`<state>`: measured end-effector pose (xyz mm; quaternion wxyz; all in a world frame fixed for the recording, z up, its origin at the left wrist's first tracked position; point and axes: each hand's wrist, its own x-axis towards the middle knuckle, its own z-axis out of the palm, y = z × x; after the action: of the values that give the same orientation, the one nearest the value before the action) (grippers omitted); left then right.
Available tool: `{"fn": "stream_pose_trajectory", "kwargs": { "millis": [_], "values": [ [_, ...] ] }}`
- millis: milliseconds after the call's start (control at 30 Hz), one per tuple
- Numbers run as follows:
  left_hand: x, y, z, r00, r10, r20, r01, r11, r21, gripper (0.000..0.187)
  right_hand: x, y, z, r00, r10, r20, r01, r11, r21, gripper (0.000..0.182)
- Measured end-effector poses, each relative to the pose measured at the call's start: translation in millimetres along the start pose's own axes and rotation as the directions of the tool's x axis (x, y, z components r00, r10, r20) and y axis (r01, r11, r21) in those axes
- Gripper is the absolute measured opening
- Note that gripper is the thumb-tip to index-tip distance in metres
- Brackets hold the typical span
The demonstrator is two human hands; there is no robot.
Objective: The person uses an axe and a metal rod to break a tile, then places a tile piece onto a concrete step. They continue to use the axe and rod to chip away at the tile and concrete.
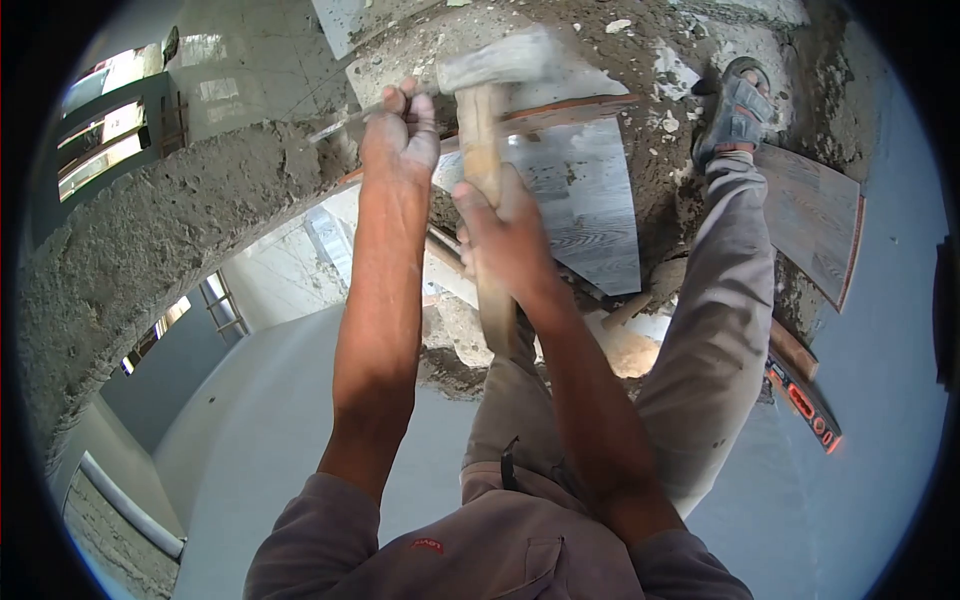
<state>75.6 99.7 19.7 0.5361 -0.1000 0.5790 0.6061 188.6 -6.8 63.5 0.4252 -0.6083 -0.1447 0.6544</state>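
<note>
My left hand is closed around a thin metal chisel, whose end points left at the rough edge of a concrete ledge. My right hand grips the wooden handle of a hammer. The hammer's head is smeared by motion and sits to the right of my left fingers, apart from them. Part of the chisel is hidden inside my left fist. Below and right of the hammer lies a grey wood-patterned tile.
Loose rubble and dirt cover the ground ahead. My sandalled foot stands at the upper right, beside another wood-patterned tile. A red and black spirit level lies at the right. The ledge curves down the left side.
</note>
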Motion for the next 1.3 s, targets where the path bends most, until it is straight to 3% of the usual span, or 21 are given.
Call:
{"fn": "stream_pose_trajectory", "kwargs": {
  "millis": [33,67,133,167,233,267,333,367,400,467,500,533,567,633,667,833,967,1133,1300],
  "values": [
    [1,-1,-1,1.0,-0.008,0.008,0.008,1.0,0.002,0.015,3,0,2,0.986,0.038,0.162,0.005,0.967,-0.256,0.028],
    [2,-1,-6,1.0,-0.001,0.019,0.001,1.0,0.012,0.017,-1,0,-4,0.988,0.04,0.15,0.0,0.966,-0.257,0.028],
    [2,-1,2,0.999,0.01,0.039,-0.01,1.0,0.004,0.018,-4,-19,-14,0.996,-0.051,0.067,0.052,0.999,-0.012,0.028],
    [2,0,0,1.0,0.016,0.026,-0.016,1.0,-0.021,0.018,-7,-20,-15,0.997,-0.036,0.066,0.037,0.999,-0.016,0.028],
    [-6,4,4,1.0,0.013,-0.014,-0.013,0.999,-0.048,0.019,-9,-20,-13,0.982,-0.096,-0.164,0.158,0.892,0.423,0.03],
    [-7,7,3,1.0,0.019,-0.01,-0.02,0.998,-0.052,0.019,-5,-11,-9,0.982,-0.101,-0.158,0.16,0.891,0.425,0.03],
    [-8,9,-3,0.999,0.008,0.043,-0.008,1.0,0.0,0.018,2,17,-3,0.981,0.036,0.19,-0.024,0.997,-0.068,0.034],
    [20,22,-26,0.98,-0.02,0.196,0.025,0.999,-0.022,0.015,3,4,-1,0.895,0.309,0.322,-0.234,0.94,-0.249,0.034],
    [39,30,-36,1.0,-0.019,-0.001,0.019,0.982,-0.186,0.01,-4,11,0,0.899,0.311,0.31,-0.241,0.94,-0.244,0.034],
    [16,33,-30,0.999,0.018,0.038,-0.016,0.999,-0.043,0.008,-8,32,8,0.971,-0.06,0.23,0.132,0.941,-0.312,0.035],
    [12,29,-30,0.998,0.039,0.057,-0.043,0.997,0.061,0.007,-15,21,8,0.986,-0.156,0.052,0.163,0.966,-0.203,0.03],
    [1,27,-34,0.996,0.057,0.063,-0.067,0.982,0.174,0.007,-22,-7,7,0.994,-0.088,-0.069,0.087,0.996,-0.014,0.031],
    [-11,24,-26,0.995,0.036,0.093,-0.05,0.988,0.148,0.009,-24,-30,0,0.983,-0.008,-0.182,0.041,0.983,0.18,0.032],
    [-18,18,-15,0.993,-0.002,0.116,-0.013,0.992,0.127,0.012,-18,-46,-17,0.971,-0.171,-0.169,0.215,0.93,0.297,0.04],
    [-22,15,-13,0.991,-0.048,0.121,0.032,0.991,0.128,0.015,-19,-55,-20,0.971,-0.173,-0.166,0.216,0.931,0.295,0.04],
    [-12,8,-22,0.997,0.003,0.072,-0.014,0.987,0.162,0.013,-20,-57,-27,0.959,-0.279,-0.056,0.285,0.935,0.212,0.042],
    [-4,8,-22,1.0,0.009,-0.007,-0.009,0.996,0.085,0.009,-13,-38,-28,0.958,-0.276,-0.077,0.286,0.934,0.216,0.042],
    [-8,-3,-18,1.0,0.015,0.022,-0.017,0.998,0.055,0.01,-14,-32,-39,0.992,-0.126,-0.03,0.13,0.972,0.194,0.042],
    [-2,-2,-19,0.999,0.023,0.042,-0.027,0.994,0.106,0.011,-13,-30,-47,0.995,-0.096,-0.041,0.102,0.976,0.194,0.043]
  ]
}}
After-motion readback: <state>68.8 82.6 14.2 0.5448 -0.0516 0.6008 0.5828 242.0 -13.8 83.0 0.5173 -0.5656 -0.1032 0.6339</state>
